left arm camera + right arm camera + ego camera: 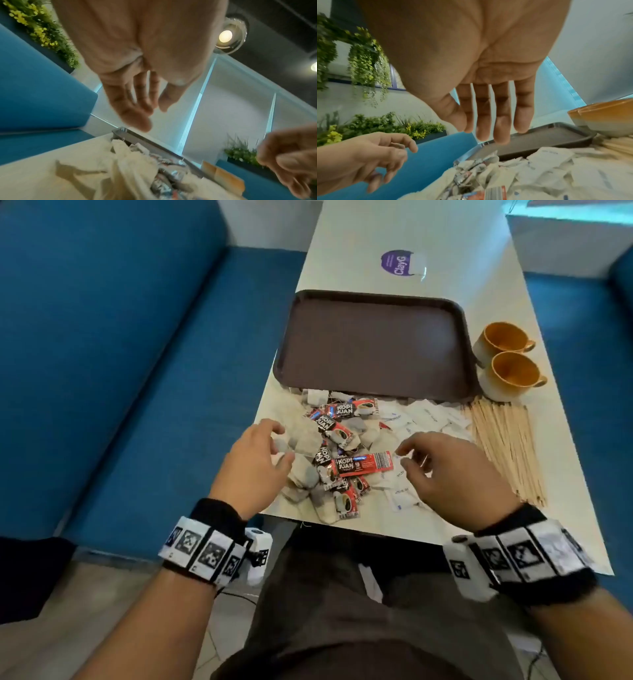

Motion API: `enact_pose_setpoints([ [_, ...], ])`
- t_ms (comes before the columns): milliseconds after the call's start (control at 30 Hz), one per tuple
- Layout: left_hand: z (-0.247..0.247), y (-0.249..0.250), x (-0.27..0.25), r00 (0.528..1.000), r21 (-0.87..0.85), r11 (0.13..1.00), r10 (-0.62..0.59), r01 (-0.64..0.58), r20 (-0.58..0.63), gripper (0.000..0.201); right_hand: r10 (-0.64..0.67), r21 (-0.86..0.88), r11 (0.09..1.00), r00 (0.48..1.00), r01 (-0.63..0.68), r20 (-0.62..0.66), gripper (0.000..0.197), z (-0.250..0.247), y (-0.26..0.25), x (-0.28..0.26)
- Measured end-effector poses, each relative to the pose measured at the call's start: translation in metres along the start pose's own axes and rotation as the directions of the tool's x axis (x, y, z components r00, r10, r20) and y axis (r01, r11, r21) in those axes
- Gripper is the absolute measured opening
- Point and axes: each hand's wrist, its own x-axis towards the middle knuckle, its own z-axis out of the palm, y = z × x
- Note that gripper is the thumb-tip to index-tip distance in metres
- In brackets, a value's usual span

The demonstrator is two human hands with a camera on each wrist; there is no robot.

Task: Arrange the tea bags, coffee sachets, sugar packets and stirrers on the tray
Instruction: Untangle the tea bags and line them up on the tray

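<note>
Nothing is held by either hand. The left hand (pixel 255 455) is poised over the near left part of the heap, its fingers loosely spread and relaxed; in the left wrist view the fingers (pixel 135 102) are seen extended and bare of any packet. The right hand (pixel 455 470) is held over the near right part of the heap, fingers slightly bent downward; in the right wrist view the fingers (pixel 501 119) are seen straight and side by side, with nothing between them.

The tray (pixel 375 345), brown and rimmed, is taken as the landmark. Directly in front of its near edge a mixed heap is spread on the table (pixel 346 241). The tea bags (pixel 303 440) are piled at the near left of the tray, just under the left hand. The coffee sachets (pixel 363 463), red and black, are scattered among and over the tea bags, in front of the tray's near edge. The sugar packets (pixel 428 416), white, are strewn in front of the tray's near right part, some beneath the right hand. The stirrers (pixel 503 440), wooden, are laid in a loose bundle off the tray's near right corner. Two orange cups (pixel 507 357) are stood just beside the tray's right edge. A purple sticker (pixel 399 263) is seen on the table beyond the tray's far edge.
</note>
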Motion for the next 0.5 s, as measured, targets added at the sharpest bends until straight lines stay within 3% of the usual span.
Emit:
enact_pose_setpoints([
  [100,0.011,-0.004,0.005,0.988,0.200,0.976,-0.109,0.086,0.106,0.047,0.061,0.016,0.998,0.997,-0.061,0.042,0.011,0.018,-0.001,0.024],
  [233,0.025,-0.006,0.004,0.981,0.173,0.981,-0.112,0.084,0.156,0.053,0.056,0.070,0.995,0.991,-0.065,0.124,0.011,0.039,-0.010,0.037],
  [367,0.030,-0.002,0.007,0.986,0.133,0.990,-0.061,0.040,0.154,0.042,0.014,0.109,0.993,0.987,-0.032,0.163,0.014,0.054,-0.015,0.040],
  [500,0.031,0.001,0.009,0.993,0.039,0.999,0.010,-0.014,0.114,0.018,-0.022,0.171,0.985,0.990,-0.002,0.140,0.010,0.058,-0.023,0.042],
])
